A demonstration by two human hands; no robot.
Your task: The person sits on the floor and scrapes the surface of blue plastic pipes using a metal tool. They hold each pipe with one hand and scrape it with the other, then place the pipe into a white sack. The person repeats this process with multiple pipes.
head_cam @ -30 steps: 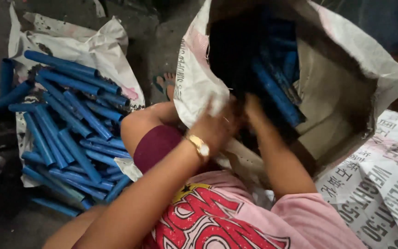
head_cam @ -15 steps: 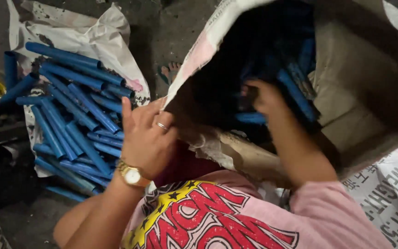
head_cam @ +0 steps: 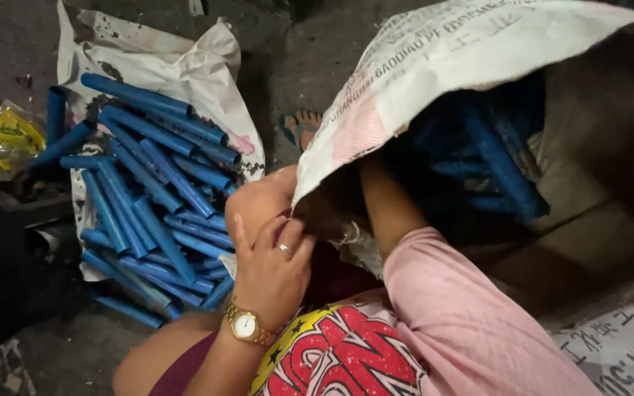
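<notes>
**Arm deep in the sack of blue pipes**

From my feed: white woven sack [head_cam: 434, 66], black print and a pink patch, mouth facing me. Blue pipes [head_cam: 493, 150] inside slant down-right. Left hand [head_cam: 273, 268] pinches the sack's edge; right hand's hidden inside, can't tell its grip. More pipes [head_cam: 155, 198] piled on a white bag [head_cam: 185, 66] at left.

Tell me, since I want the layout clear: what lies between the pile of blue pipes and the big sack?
In the head view, the person's knee and left hand lie between the blue pipes and the sack.
</notes>
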